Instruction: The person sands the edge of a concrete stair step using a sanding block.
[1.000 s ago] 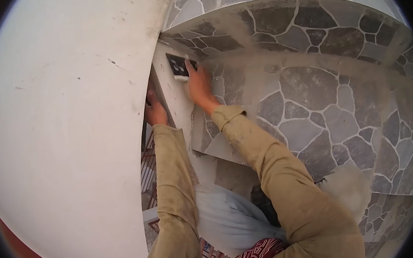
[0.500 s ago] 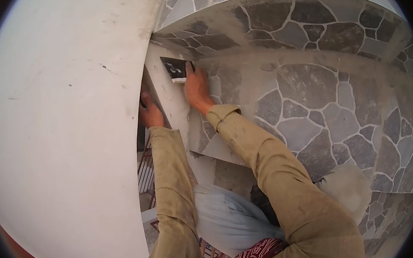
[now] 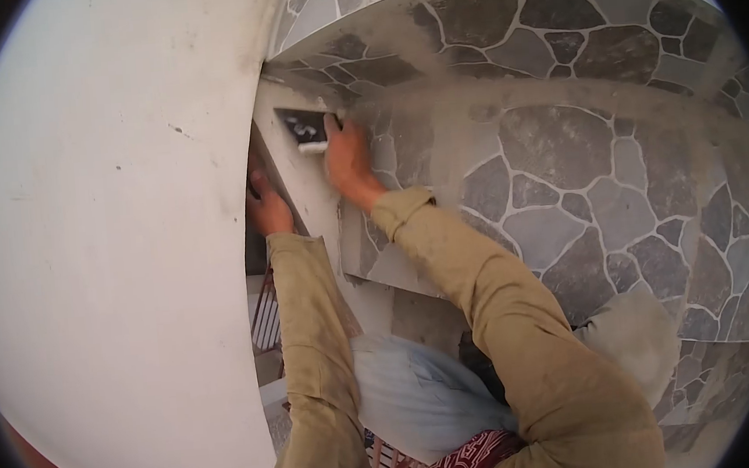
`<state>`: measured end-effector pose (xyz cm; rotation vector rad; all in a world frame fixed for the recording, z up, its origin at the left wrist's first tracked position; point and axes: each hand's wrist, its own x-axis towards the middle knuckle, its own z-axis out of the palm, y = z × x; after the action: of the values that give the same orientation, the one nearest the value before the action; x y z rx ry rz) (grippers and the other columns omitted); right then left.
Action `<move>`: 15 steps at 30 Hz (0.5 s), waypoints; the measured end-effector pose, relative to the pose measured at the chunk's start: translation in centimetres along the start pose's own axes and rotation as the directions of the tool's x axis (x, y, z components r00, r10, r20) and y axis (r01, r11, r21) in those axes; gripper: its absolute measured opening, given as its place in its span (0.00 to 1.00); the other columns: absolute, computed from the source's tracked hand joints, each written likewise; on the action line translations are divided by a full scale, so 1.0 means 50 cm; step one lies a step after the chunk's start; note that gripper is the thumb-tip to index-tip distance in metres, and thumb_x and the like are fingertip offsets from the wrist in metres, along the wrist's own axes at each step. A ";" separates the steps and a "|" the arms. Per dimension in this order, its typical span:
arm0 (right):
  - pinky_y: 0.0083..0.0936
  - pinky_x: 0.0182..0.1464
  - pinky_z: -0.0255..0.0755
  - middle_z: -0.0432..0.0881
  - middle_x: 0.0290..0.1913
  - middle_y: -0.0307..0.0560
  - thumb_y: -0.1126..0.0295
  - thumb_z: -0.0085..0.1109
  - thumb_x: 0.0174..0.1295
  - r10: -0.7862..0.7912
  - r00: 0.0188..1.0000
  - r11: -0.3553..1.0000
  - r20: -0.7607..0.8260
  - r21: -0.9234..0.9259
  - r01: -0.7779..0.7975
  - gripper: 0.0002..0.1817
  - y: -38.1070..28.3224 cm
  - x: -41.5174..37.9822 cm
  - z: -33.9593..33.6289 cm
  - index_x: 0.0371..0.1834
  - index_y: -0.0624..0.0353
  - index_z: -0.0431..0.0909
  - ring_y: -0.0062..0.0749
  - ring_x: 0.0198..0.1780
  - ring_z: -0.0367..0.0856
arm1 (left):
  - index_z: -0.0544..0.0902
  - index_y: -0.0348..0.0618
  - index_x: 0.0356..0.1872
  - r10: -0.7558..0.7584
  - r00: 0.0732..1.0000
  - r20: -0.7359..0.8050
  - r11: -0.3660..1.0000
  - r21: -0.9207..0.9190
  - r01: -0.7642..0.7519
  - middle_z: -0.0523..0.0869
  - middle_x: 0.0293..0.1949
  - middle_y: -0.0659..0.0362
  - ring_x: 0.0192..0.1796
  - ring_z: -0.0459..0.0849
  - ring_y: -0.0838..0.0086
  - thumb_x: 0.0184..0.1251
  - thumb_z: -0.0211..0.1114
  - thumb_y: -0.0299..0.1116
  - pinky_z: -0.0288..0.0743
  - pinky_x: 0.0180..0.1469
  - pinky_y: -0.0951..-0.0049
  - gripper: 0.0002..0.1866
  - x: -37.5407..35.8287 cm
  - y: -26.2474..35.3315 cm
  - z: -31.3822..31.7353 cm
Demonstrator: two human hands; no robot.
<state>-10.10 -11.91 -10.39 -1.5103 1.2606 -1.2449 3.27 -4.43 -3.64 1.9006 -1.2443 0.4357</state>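
Note:
My right hand (image 3: 349,161) is closed around a putty knife with a wide dark blade (image 3: 300,127). White paste lines the blade's lower edge. The blade lies over the pale plastered strip (image 3: 311,182) between the white wall and the stone-patterned surface. In the narrow gap beside the white wall, my left hand (image 3: 270,209) is partly hidden by the wall's edge. Its fingers are curled around something dark that I cannot make out, with the thumb showing on top.
The large white wall (image 3: 130,253) fills the left side. Grey stone-patterned steps (image 3: 557,154) with pale joints curve across the right and top. Reddish metal bars (image 3: 267,317) show below through the gap. My legs in light trousers (image 3: 422,389) are at the bottom.
My right hand has slid the putty knife slightly left along the plastered strip. My left hand keeps nearly the same place in the gap. The whole view has shifted a little.

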 end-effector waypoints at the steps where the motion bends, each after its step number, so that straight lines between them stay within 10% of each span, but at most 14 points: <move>1: 0.45 0.58 0.69 0.74 0.53 0.69 0.82 0.48 0.60 -0.010 0.996 1.000 -0.087 0.012 0.011 0.25 -0.005 -0.007 0.017 0.63 0.70 0.71 0.61 0.55 0.73 | 0.80 0.30 0.55 0.005 1.000 0.006 1.000 -0.004 -0.005 0.84 0.53 0.45 0.55 0.80 0.58 0.73 0.55 0.44 0.70 0.60 0.64 0.24 0.003 0.004 0.001; 15: 0.43 0.60 0.69 0.72 0.57 0.69 0.79 0.51 0.60 0.005 0.997 0.999 -0.072 0.053 -0.001 0.24 0.001 0.009 0.005 0.62 0.71 0.71 0.60 0.55 0.73 | 0.78 0.29 0.56 -0.119 0.992 0.052 0.970 -0.206 0.127 0.83 0.54 0.49 0.55 0.80 0.64 0.74 0.54 0.40 0.70 0.60 0.66 0.22 -0.008 0.021 -0.002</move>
<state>-9.84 -12.38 -10.40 -1.4370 1.2656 -1.3308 2.16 -4.29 -3.36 1.8006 -1.1425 0.1947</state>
